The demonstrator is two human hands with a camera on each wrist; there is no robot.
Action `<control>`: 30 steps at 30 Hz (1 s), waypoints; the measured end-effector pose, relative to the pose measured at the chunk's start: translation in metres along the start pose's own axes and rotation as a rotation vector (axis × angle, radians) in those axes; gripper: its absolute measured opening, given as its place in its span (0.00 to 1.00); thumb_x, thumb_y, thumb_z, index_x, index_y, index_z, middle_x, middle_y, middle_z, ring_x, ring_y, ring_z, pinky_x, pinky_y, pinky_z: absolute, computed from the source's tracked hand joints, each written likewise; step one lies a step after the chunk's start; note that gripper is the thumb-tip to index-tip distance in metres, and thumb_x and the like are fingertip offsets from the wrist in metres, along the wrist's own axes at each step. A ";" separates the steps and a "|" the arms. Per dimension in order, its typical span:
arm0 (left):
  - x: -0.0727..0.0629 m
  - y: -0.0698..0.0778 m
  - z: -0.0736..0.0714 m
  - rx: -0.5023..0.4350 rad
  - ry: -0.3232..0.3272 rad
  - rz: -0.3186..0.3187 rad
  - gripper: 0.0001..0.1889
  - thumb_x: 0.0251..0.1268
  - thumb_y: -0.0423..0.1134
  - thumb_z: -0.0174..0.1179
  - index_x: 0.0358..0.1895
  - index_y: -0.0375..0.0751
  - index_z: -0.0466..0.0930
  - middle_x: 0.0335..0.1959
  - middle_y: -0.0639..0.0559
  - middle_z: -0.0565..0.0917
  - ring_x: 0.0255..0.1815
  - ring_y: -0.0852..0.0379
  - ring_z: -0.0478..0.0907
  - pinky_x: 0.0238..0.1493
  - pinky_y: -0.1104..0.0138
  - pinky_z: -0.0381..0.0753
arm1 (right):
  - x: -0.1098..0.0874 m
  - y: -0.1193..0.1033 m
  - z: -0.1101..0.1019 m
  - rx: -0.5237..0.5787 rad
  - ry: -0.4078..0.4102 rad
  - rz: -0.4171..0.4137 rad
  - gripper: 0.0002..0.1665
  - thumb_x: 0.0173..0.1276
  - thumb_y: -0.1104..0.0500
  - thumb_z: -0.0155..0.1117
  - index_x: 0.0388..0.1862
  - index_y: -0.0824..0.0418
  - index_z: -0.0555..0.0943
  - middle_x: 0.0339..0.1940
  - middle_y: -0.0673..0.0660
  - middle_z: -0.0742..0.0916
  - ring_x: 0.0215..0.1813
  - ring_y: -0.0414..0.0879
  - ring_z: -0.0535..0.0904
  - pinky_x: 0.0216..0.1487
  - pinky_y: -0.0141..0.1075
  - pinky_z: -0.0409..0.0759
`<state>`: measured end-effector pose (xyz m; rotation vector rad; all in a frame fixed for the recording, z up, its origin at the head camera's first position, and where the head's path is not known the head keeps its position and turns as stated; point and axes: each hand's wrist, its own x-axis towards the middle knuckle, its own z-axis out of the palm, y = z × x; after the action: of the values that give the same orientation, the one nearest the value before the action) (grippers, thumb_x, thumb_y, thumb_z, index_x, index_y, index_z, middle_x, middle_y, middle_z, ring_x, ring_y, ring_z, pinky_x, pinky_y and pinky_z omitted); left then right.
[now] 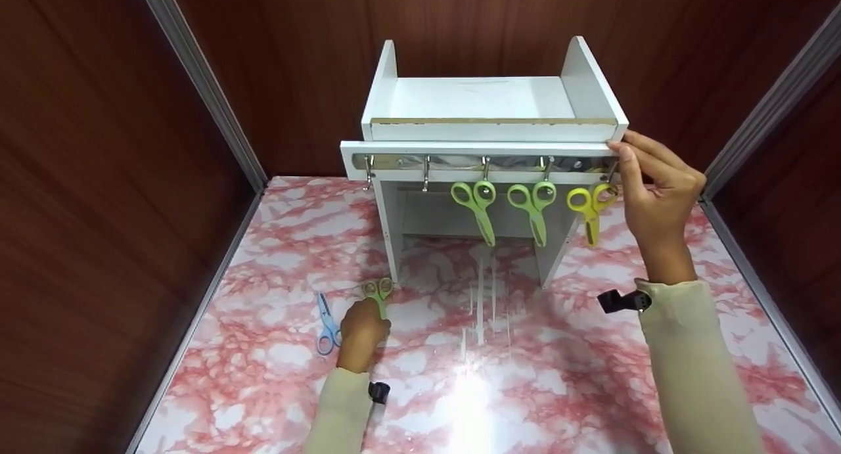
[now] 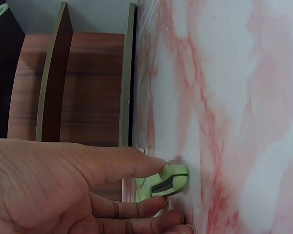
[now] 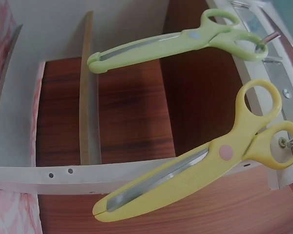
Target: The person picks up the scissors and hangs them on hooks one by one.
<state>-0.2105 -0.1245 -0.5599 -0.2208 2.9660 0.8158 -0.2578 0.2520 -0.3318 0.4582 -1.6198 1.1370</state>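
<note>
My left hand (image 1: 364, 322) pinches green scissors (image 1: 378, 290) by the blade end, low over the marbled tabletop, with the handle loops pointing toward the shelf. In the left wrist view, thumb and fingers close round the green blade cover (image 2: 171, 180). Just left of that hand lie blue scissors (image 1: 326, 326), partly hidden by it. My right hand (image 1: 663, 178) grips the right end of the white hook rail (image 1: 460, 176). From its hooks hang two pairs of green scissors (image 1: 478, 211) and yellow scissors (image 3: 224, 153). The two leftmost hooks (image 1: 369, 171) bear nothing.
Behind the rail stands a white shelf unit (image 1: 486, 99) with raised sides and open space below. Brown wood panels (image 1: 315, 60) enclose the back and sides. Whitish streaks (image 1: 480, 296) mark the red-and-white tabletop (image 1: 539, 375) in front of the shelf.
</note>
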 end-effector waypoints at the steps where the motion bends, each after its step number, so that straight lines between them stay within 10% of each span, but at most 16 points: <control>1: 0.000 -0.001 -0.001 0.000 -0.005 -0.004 0.07 0.55 0.30 0.66 0.25 0.37 0.76 0.24 0.47 0.77 0.27 0.50 0.74 0.27 0.55 0.76 | 0.000 0.000 0.000 0.000 0.001 -0.001 0.07 0.67 0.71 0.68 0.36 0.65 0.92 0.42 0.62 0.91 0.45 0.52 0.88 0.43 0.24 0.83; 15: 0.007 -0.016 -0.013 -0.087 -0.060 -0.014 0.10 0.52 0.28 0.62 0.22 0.41 0.71 0.20 0.51 0.72 0.23 0.52 0.69 0.21 0.63 0.67 | 0.002 -0.002 -0.001 0.005 0.012 -0.003 0.07 0.66 0.71 0.68 0.35 0.66 0.92 0.42 0.64 0.91 0.47 0.55 0.88 0.51 0.30 0.85; 30: 0.001 -0.031 -0.012 -0.176 0.074 0.101 0.17 0.45 0.21 0.59 0.17 0.45 0.62 0.16 0.55 0.62 0.19 0.55 0.60 0.20 0.66 0.59 | 0.000 -0.003 -0.001 0.012 -0.004 0.004 0.07 0.67 0.71 0.67 0.37 0.68 0.91 0.43 0.64 0.91 0.46 0.52 0.88 0.49 0.28 0.84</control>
<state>-0.2067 -0.1569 -0.5647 -0.1124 2.9954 1.1058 -0.2551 0.2515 -0.3304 0.4650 -1.6186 1.1505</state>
